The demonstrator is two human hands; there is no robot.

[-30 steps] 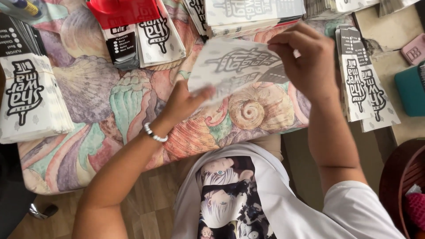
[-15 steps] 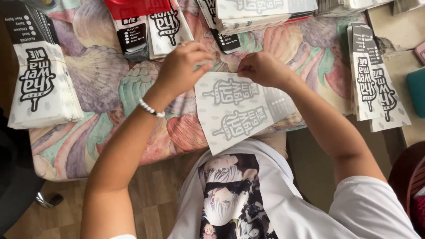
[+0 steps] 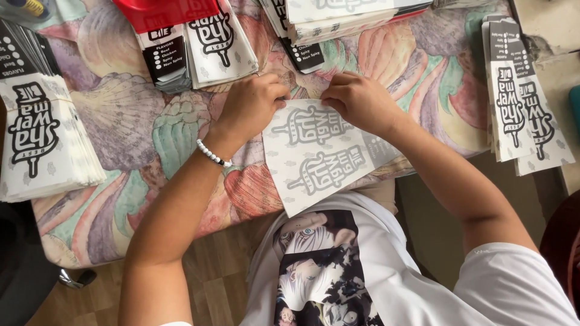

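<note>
I see both grips pinching the far edge of a white printed paper sleeve (image 3: 317,157): left hand (image 3: 254,105) at its left corner, right hand (image 3: 359,102) at its right. The sleeve lies flat on the worktop (image 3: 133,127), covered in a seashell-patterned cloth, reaching toward my lap. Sleeve stacks (image 3: 42,139) outward of each grip are cut off by the frame; wooden floor (image 3: 211,284) below

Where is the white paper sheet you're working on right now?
In the head view, the white paper sheet lies centre on the seashell-print tablecloth, its top edge under the left hand and right hand, its bottom overhanging the table edge.
</note>
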